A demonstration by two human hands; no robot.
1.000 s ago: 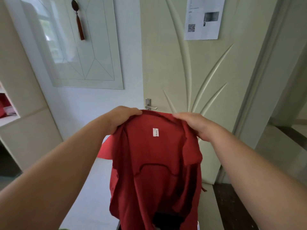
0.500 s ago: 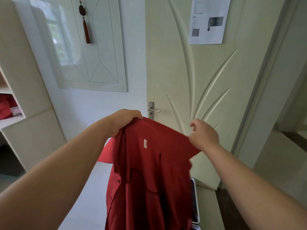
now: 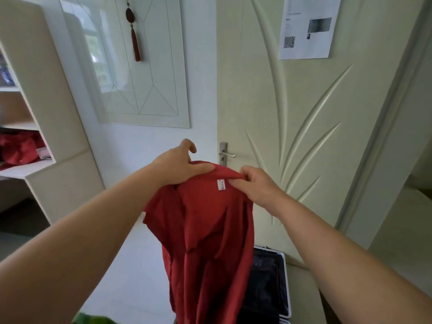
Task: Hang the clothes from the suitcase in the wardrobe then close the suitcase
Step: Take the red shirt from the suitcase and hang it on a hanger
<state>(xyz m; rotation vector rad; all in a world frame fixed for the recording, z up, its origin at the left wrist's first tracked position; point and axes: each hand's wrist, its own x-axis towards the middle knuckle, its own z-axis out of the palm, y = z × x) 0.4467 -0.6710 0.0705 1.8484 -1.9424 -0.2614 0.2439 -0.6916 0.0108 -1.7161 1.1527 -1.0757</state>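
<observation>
A red shirt [image 3: 210, 235] hangs in front of me, held up at its collar, with a small white label showing near the top. My left hand [image 3: 180, 164] grips the collar's left side, thumb on the cloth and index finger lifted. My right hand [image 3: 254, 185] pinches the collar's right side next to the label. Below the shirt, at the bottom right, part of the open suitcase [image 3: 284, 288] shows with dark clothes inside and a silver rim. No hanger is visible.
A pale door [image 3: 304, 136] with a metal handle [image 3: 226, 154] stands straight ahead, with a printed paper [image 3: 308, 26] on it. A shelf unit [image 3: 35, 127] with red clothes [image 3: 18, 148] is at the left. A framed panel with a red tassel [image 3: 135, 43] hangs on the wall.
My right hand let go of the collar's right side, then took hold again closer to the label. The shirt now hangs narrower, and my view has tilted down, showing the suitcase.
</observation>
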